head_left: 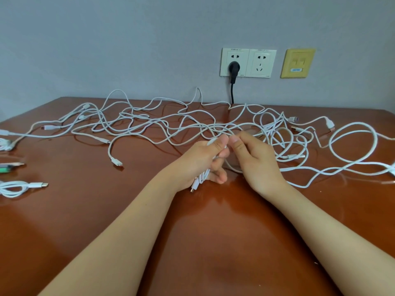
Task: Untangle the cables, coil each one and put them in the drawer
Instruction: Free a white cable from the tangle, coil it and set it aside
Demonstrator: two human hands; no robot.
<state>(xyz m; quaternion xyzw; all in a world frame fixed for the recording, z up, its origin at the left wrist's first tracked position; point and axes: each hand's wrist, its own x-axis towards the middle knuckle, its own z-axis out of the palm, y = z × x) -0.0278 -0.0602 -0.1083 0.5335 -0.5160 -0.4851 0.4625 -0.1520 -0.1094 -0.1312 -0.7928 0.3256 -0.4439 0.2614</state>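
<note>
Two bare forearms reach from the near edge across the brown table (pixel 96 221). Left hand (pixel 203 161) has its fingers curled round a few loops of a white cable (pixel 202 178), whose plug end pokes out below the palm. Right hand (pixel 256 161) is just beside it, the two thumbs nearly touching. It pinches the cable between thumb and forefinger, with its other fingers curled under. Off to the left lies a coiled cable (pixel 12 189), with a green object (pixel 5 169) beyond it at the table's edge. Behind the hands, the tangle (pixel 149 122) of white cables sprawls from side to side of the table. On the grey wall sit two sockets (pixel 248 63), a black plug (pixel 234 68) in the left one, and a yellow plate (pixel 297 63).
</note>
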